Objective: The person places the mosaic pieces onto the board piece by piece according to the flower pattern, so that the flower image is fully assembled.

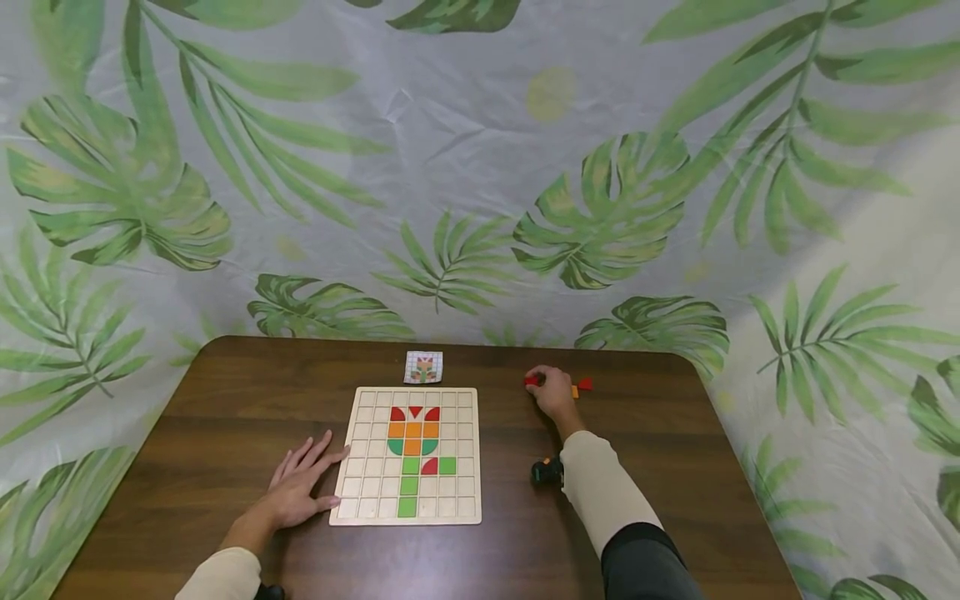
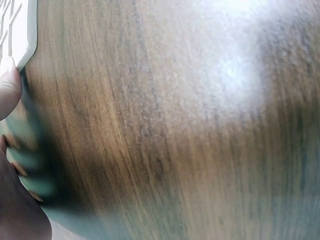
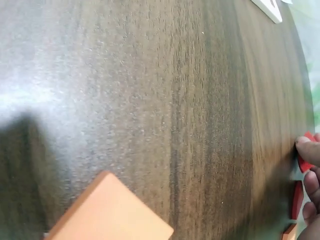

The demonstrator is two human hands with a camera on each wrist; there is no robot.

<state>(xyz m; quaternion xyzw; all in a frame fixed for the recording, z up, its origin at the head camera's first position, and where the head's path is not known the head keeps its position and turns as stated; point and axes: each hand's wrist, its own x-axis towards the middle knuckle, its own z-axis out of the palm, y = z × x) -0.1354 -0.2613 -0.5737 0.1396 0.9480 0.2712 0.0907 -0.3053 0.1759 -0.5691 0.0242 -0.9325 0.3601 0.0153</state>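
Bench (image 1: 510, 550): dark brown woodgrain, glossy. On it: board (image 1: 457, 504), left edge touching left fingers (image 1: 332, 458); card (image 1: 423, 367) beyond board, left of right fingers (image 1: 540, 372); red piece (image 1: 586, 384), orange piece (image 1: 575, 392) just right of those; orange block (image 3: 110, 212) wearer-side.

Fig. Camera positions about the grid board (image 1: 459, 505): 1 head, 2 wrist.
Head: above it, farthest, facing forward and down. Wrists: close over the table (image 1: 675, 442), left and right of the board. Shared with head: board corner (left wrist), red piece (image 3: 303, 164) (right wrist).
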